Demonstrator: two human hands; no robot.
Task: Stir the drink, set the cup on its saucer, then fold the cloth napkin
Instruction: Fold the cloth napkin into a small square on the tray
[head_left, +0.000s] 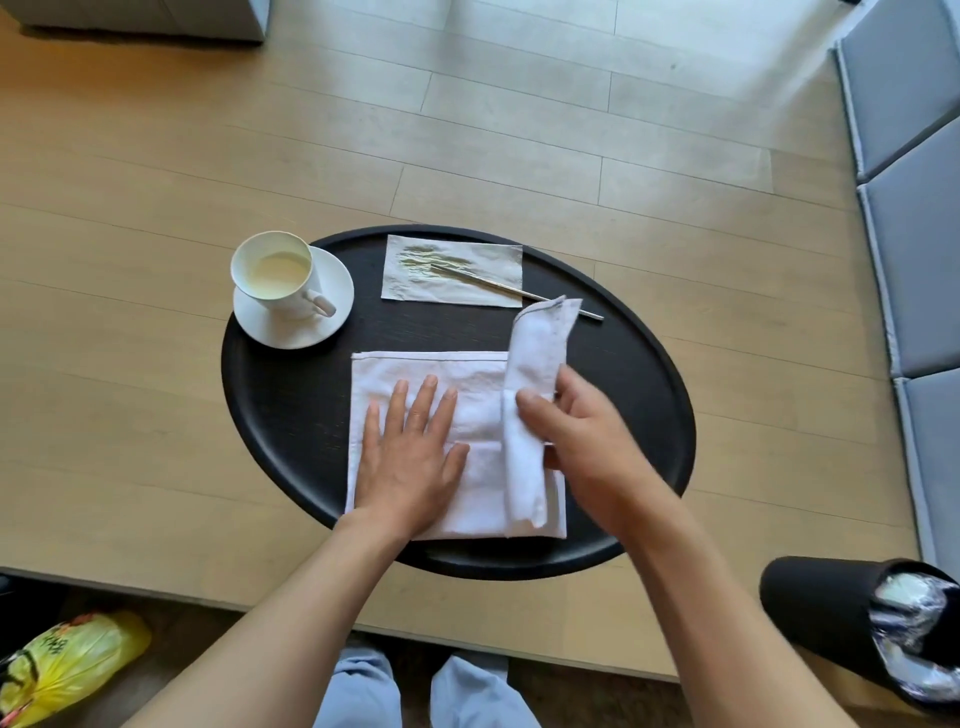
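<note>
Folding of the cloth napkin (415, 374) is the step in hand, judged from the layout: the cup (275, 275) already stands on its saucer (332, 280) at the upper left of the round black table (291, 415), and the stirrer (514, 292) lies set aside on a stained paper napkin (452, 267) at the upper centre. The cloth napkin lies flat at the centre of the table, directly below the paper napkin. The left hand (408, 457) rests on its left half, palm down, fingers spread, pinning it in place. The right hand (576, 431) pinches the right-hand flap (535, 374) between thumb and fingers and holds it lifted clear of the flat part. This flap forms a narrow strip whose long axis runs from the lower edge of the cloth toward the upper right of the frame, its free corner pointing up and away, close to the stirrer's near end. The flat part lies to the left of the right hand, so the coming move probably carries the strip leftward across it. The right hand is the nearer to the flap; the left hand lies in the path and may need to shift.
</note>
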